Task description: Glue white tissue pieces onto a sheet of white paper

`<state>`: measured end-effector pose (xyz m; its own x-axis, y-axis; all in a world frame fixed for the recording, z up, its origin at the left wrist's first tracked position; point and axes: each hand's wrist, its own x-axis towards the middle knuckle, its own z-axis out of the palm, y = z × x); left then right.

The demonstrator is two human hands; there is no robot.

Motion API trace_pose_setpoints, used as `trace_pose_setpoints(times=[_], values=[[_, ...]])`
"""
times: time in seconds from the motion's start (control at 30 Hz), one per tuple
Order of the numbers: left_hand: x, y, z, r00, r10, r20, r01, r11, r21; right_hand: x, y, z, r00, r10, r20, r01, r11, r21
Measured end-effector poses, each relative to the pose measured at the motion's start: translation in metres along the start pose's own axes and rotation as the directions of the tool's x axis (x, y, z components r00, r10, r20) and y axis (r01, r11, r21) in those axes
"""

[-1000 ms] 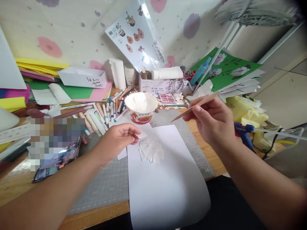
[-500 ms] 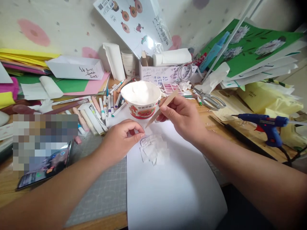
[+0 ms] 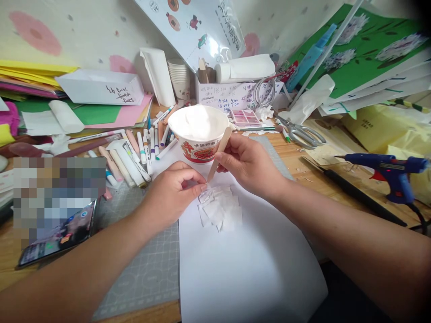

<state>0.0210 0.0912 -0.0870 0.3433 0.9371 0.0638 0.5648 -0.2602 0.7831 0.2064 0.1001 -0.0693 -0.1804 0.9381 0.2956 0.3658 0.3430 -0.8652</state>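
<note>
My right hand (image 3: pixel 247 163) grips a flat wooden stick (image 3: pixel 219 152), tip pointing down at a small pile of white paper scraps (image 3: pixel 220 207). My left hand (image 3: pixel 175 190) is curled, its thumb and fingertips pinched at the left edge of that pile. The scraps lie on a large white sheet (image 3: pixel 242 260) over a grey cutting mat (image 3: pixel 148 269). Just behind both hands stands a paper bowl (image 3: pixel 198 134) with red print, filled with white paste.
Markers (image 3: pixel 134 154) lie left of the bowl. A phone (image 3: pixel 55 237) rests at the left. Scissors (image 3: pixel 298 132) and a blue glue gun (image 3: pixel 387 168) lie on the right. Coloured paper stacks (image 3: pixel 50 85), a white box (image 3: pixel 101 87) and green boards (image 3: pixel 357 49) crowd the back.
My right hand has come down and leftward with the stick, from raised on the right to just above the scraps. My left hand stayed by the pile, fingers closing to a pinch.
</note>
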Motion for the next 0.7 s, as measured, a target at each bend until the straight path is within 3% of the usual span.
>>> trace_pose_setpoints(times=[0.23, 0.7], values=[[0.000, -0.005, 0.000, 0.999, 0.029, 0.019, -0.030, 0.998, 0.063, 0.005, -0.002, 0.002, 0.999, 0.026, 0.025, -0.025, 1.000, -0.018], [0.001, -0.002, 0.000, 0.999, -0.026, 0.028, 0.020, 0.981, 0.194, 0.008, -0.009, 0.004, 0.992, 0.036, 0.123, -0.025, 0.995, -0.095]])
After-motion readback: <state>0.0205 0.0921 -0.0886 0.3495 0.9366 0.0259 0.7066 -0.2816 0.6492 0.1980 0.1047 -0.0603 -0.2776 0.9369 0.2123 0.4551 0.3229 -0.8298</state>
